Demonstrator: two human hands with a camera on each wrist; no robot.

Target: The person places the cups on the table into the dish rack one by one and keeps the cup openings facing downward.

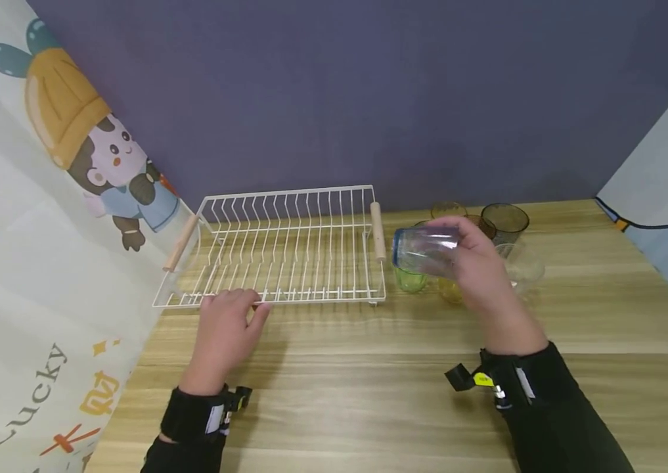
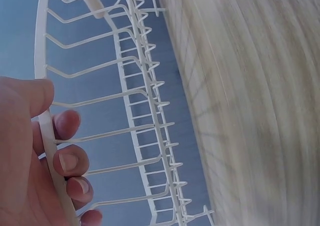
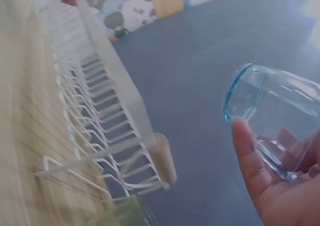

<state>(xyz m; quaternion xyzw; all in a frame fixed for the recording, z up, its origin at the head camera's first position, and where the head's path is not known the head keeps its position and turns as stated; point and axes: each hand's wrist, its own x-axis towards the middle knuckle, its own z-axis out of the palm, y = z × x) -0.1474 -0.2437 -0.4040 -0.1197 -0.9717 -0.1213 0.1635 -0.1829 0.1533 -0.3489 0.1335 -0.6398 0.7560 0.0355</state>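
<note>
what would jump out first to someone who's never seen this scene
Most likely the white wire dish rack with wooden handles, standing before the dark backdrop, its front rail gripped by the left hand. Next, the blue-edged clear glass held sideways in the right hand, just right of the rack among other tinted glasses. The orange-hatted cartoon figure at the head view's upper left also stands out.

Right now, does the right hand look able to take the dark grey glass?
Probably not: the right hand has its grip around the blue-rimmed glass, so it seems occupied, although the dark grey glass sits nearby.
</note>
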